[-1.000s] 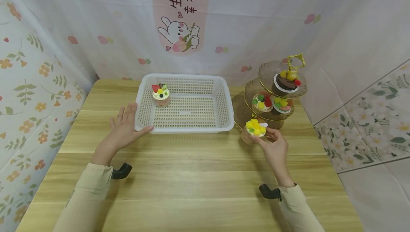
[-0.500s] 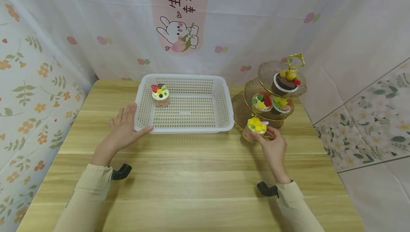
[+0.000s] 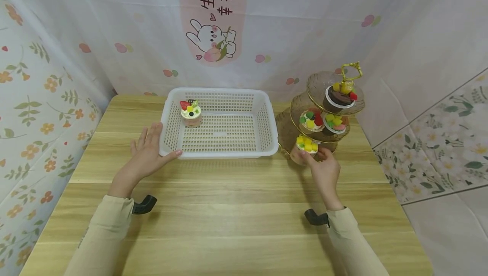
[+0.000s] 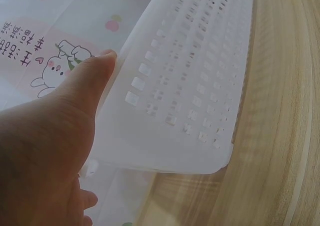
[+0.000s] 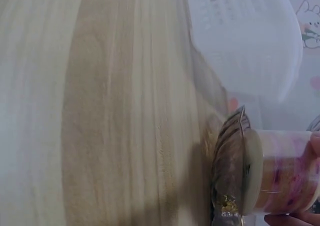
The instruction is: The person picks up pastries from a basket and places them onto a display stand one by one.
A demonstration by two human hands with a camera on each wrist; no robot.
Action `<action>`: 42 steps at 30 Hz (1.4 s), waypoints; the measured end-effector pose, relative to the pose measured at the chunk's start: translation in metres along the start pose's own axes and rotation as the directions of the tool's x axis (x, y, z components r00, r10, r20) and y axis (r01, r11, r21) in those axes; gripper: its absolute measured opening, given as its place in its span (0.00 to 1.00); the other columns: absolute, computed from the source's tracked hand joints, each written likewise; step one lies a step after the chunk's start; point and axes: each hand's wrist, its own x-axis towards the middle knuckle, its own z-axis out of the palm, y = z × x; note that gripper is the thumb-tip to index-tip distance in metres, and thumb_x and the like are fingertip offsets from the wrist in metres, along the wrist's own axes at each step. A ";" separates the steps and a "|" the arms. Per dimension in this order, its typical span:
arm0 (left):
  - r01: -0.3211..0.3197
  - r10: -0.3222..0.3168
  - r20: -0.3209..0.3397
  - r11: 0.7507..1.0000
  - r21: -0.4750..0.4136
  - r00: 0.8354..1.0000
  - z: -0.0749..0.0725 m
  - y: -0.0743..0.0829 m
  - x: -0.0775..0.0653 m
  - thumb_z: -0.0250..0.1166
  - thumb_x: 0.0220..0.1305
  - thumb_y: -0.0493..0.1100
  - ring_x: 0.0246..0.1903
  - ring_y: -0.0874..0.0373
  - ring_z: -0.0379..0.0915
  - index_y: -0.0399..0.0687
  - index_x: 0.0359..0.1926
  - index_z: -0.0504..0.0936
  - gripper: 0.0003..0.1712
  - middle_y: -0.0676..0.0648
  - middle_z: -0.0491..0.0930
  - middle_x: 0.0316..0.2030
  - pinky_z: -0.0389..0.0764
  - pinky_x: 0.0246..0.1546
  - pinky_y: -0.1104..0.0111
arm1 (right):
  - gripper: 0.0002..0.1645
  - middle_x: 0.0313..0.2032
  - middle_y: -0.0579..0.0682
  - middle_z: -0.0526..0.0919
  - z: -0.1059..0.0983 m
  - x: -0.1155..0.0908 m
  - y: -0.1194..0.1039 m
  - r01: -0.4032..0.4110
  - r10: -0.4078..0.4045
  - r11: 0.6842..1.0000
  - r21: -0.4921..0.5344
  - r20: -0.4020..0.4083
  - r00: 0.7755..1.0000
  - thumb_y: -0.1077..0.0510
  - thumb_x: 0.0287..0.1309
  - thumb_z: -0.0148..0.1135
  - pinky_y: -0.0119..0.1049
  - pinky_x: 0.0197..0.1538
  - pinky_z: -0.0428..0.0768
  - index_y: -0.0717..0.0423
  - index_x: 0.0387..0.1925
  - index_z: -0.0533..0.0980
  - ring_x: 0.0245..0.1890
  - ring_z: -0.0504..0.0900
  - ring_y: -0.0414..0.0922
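Observation:
My right hand (image 3: 325,170) grips a clear dessert cup (image 3: 299,157) topped with yellow fruit cubes, at the front of the lowest tier of a three-tier stand (image 3: 284,128). In the right wrist view the layered pink-and-tan cup (image 5: 285,171) has its base right at the tier's ribbed edge (image 5: 230,161). My left hand (image 3: 146,151) rests against the left front corner of a white plastic basket (image 3: 221,155), fingers spread and thumb (image 4: 102,65) along the rim. Inside the basket, at its left, stands another dessert cup (image 3: 191,117) with strawberry and cream.
On the stand's top tier sits a chocolate cupcake (image 3: 338,98); its middle tier bears a fruit tart (image 3: 311,121) and a fruit cupcake (image 3: 334,124). A gold handle (image 3: 351,70) rises from the top. Behind the wooden table (image 3: 228,216) hangs a printed curtain (image 3: 152,34).
My right hand has shifted slightly forward with the cup, over the stand's lowest tier, and the cup's top has tipped a little. My left hand and the basket stay where they were.

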 end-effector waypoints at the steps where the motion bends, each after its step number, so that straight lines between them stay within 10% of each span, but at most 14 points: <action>1: 0.000 0.000 -0.001 1.000 -0.001 1.000 0.000 0.000 0.000 0.58 0.61 0.73 0.76 0.30 0.19 0.45 0.78 0.28 0.66 0.33 0.30 0.79 0.29 0.63 0.24 | 0.39 0.50 0.63 0.86 0.000 0.001 0.000 0.006 -0.006 1.000 -0.008 -0.002 1.000 0.39 0.51 0.73 0.40 0.46 0.77 0.63 0.54 0.78 0.50 0.83 0.56; 42: 0.016 -0.016 0.008 1.000 0.006 1.000 -0.001 0.002 0.000 0.57 0.62 0.74 0.76 0.30 0.19 0.46 0.78 0.28 0.66 0.35 0.28 0.79 0.30 0.64 0.24 | 0.31 0.37 0.65 0.88 0.012 0.030 0.010 0.106 -0.117 0.982 -0.154 -0.065 0.991 0.41 0.48 0.76 0.56 0.44 0.73 0.65 0.40 0.83 0.42 0.84 0.63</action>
